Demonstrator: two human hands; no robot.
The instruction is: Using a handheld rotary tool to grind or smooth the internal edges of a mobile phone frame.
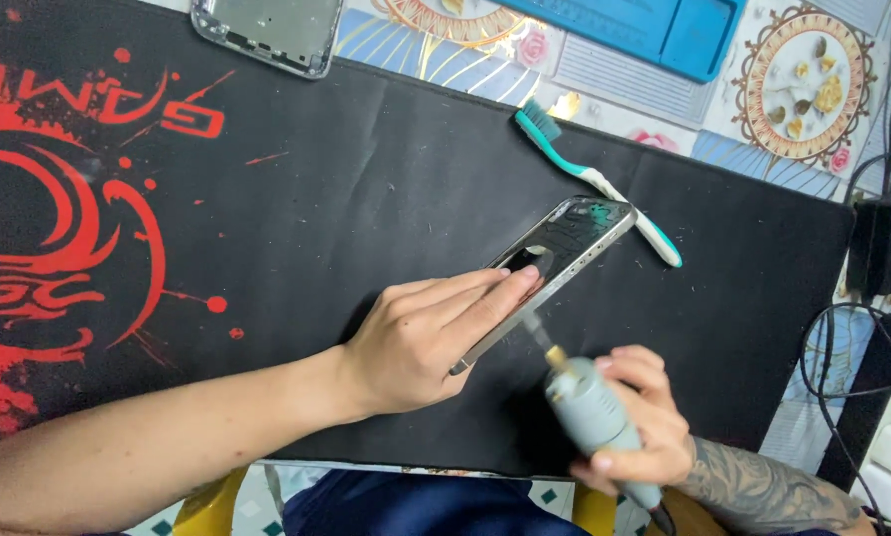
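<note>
Grinding along the phone frame (pixel 562 260) near the bench's front edge: my left hand (pixel 421 342) presses it flat on the black mat (pixel 366 179), my right hand (pixel 632 422) clenches the rotary tool (pixel 589 412). I'd keep the bit shallow, pressure light.

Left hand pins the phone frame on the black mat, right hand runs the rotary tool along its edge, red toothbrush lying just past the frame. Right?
Not quite: the toothbrush is teal and white, not red, as the head view shows. The rest holds: the left hand pins the phone frame on the black mat, and the right hand holds the rotary tool at its edge.
</note>
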